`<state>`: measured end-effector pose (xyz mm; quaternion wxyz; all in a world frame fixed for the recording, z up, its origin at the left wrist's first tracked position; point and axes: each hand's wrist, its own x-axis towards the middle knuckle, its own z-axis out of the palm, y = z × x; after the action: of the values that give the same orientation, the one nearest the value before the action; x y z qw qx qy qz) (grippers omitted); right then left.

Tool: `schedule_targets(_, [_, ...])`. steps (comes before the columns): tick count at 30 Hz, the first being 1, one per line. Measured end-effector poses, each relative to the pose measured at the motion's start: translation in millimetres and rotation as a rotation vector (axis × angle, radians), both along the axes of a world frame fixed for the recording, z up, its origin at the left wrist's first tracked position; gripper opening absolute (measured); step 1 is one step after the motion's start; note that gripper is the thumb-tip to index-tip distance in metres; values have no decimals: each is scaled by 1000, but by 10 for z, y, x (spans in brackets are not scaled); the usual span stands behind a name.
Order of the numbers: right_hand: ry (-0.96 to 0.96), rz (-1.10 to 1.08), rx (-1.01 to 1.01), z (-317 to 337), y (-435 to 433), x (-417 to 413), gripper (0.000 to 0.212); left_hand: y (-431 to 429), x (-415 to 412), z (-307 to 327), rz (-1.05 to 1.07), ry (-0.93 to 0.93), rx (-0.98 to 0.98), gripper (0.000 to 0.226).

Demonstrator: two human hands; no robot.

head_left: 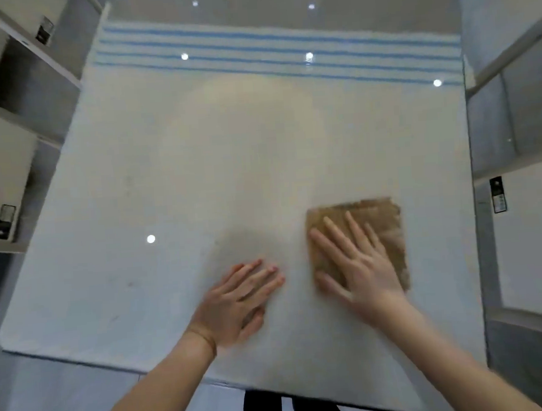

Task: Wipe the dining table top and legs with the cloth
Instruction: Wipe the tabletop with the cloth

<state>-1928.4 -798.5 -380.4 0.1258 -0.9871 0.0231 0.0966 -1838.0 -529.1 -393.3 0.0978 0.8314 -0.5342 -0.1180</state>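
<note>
1. The brown cloth lies flat on the white table, close to its near edge and toward its right edge.
2. The right grip presses on the cloth, fingers straight and spread, clamped on nothing.
3. The left grip rests flat on bare table just left of the cloth, apart from it, fingers straight.
4. Blue stripes run along the table's far edge.

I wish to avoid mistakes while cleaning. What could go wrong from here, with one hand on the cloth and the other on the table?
1. The right hand lies flat on the cloth and does not grip it, so the cloth may slip out or bunch in a quick stroke.
2. The left hand rests bare on the glossy table top and may leave prints there.
</note>
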Motion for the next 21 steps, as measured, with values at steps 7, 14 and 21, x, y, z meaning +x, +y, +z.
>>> schedule_targets(7, [30,478,40,53,-134,-410,77,3,-12,-8,11,7,-43,62])
schedule_targets(14, [-65,-373,-43,-62,-982,2322,75,13,-17,-39,19,-11,-27,56])
schedule_targets(21, [-72,-87,70,-68,832,3072,67,14,-24,-53,23,-53,-68,51])
